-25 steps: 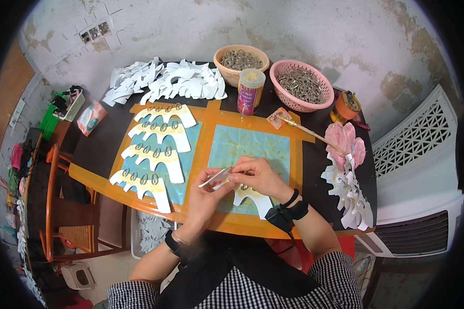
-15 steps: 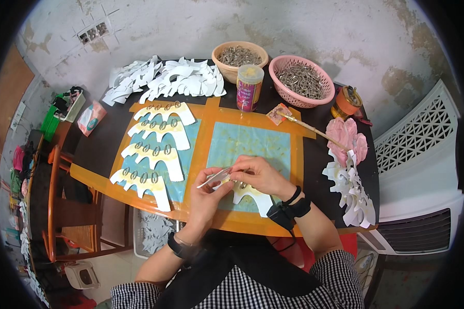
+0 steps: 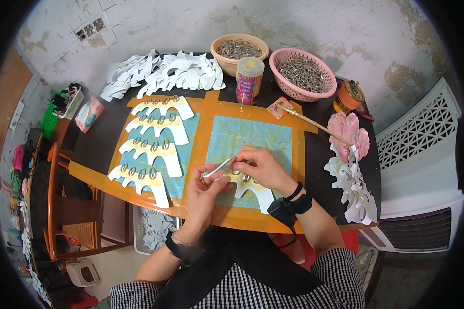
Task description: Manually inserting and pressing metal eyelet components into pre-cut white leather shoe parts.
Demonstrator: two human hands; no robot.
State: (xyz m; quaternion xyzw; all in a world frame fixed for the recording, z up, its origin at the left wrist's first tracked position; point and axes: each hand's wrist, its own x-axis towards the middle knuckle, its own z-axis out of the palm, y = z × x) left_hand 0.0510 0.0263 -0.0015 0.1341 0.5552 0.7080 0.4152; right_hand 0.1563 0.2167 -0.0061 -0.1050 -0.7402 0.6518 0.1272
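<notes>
Low over the blue sheet, my left hand (image 3: 203,188) pinches the folded-over left end of a white scalloped piece (image 3: 263,196), which has yellow glue along its upper part. My right hand (image 3: 263,167) is closed at the fold, thumb and fingertips pressed together on the piece. Oval metal rings (image 3: 246,178) lie on the glued band, partly covered by my right fingers. To the left, several similar white pieces (image 3: 160,158) lie in a column, each with metal rings along its yellow glued edge.
At the back are a heap of white cutouts (image 3: 185,74), an orange bowl (image 3: 219,59) and pink basket (image 3: 288,91) of metal rings, and a lidded canister (image 3: 248,85). A brush (image 3: 314,122), glue jar (image 3: 345,98), pink cloth (image 3: 348,131) and more white pieces (image 3: 353,185) are on the right.
The folded end has tilted up more steeply between my hands, and my fingers have shifted slightly along it. The whole view has moved a little; the other pieces lie as before.
</notes>
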